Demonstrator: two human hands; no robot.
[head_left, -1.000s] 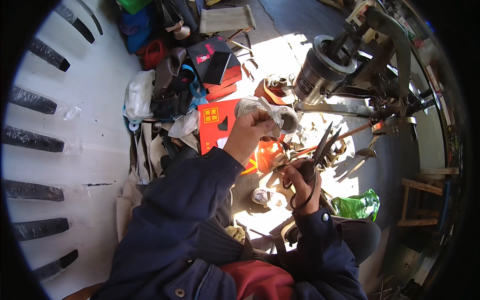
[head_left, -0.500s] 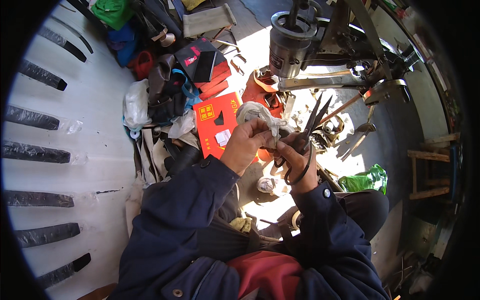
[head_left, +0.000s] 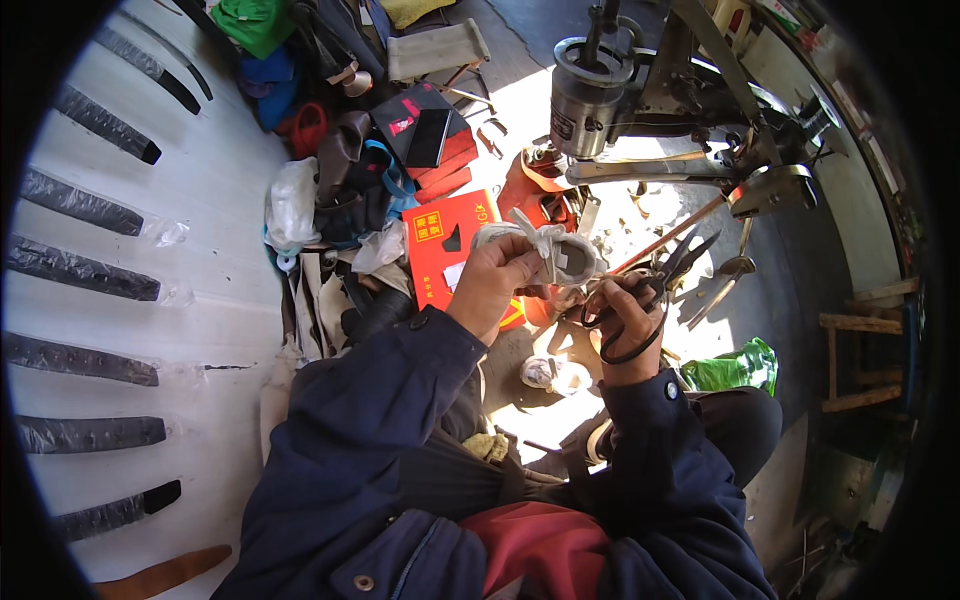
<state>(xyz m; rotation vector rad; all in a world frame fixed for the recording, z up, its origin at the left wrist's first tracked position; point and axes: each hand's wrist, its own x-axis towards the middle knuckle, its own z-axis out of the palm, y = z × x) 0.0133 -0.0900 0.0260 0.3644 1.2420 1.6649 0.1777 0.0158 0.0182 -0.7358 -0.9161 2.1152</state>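
Note:
A small whitish shoe (head_left: 575,262) is held up in the middle of the view by my left hand (head_left: 497,282), whose fingers pinch a pale strap or tongue on it. Just to the right, my right hand (head_left: 625,325) grips large dark scissors (head_left: 670,270) by their looped handles, with the blades pointing up and to the right, slightly parted. Below, another whitish shoe (head_left: 552,375) lies in sunlight. Behind my left hand lies a red printed box (head_left: 430,260).
A metal sewing machine (head_left: 590,110) stands at the upper right. Bags and scraps (head_left: 295,205) pile left of centre beside a white board (head_left: 210,300) with dark strips. A folding stool (head_left: 435,55) is at the top, a wooden stool (head_left: 865,360) and green bag (head_left: 730,365) at the right.
My right hand with the scissors rose toward the shoe and has since drawn slightly right, away from it. The shoe stays in my left hand, and the view has shifted a little.

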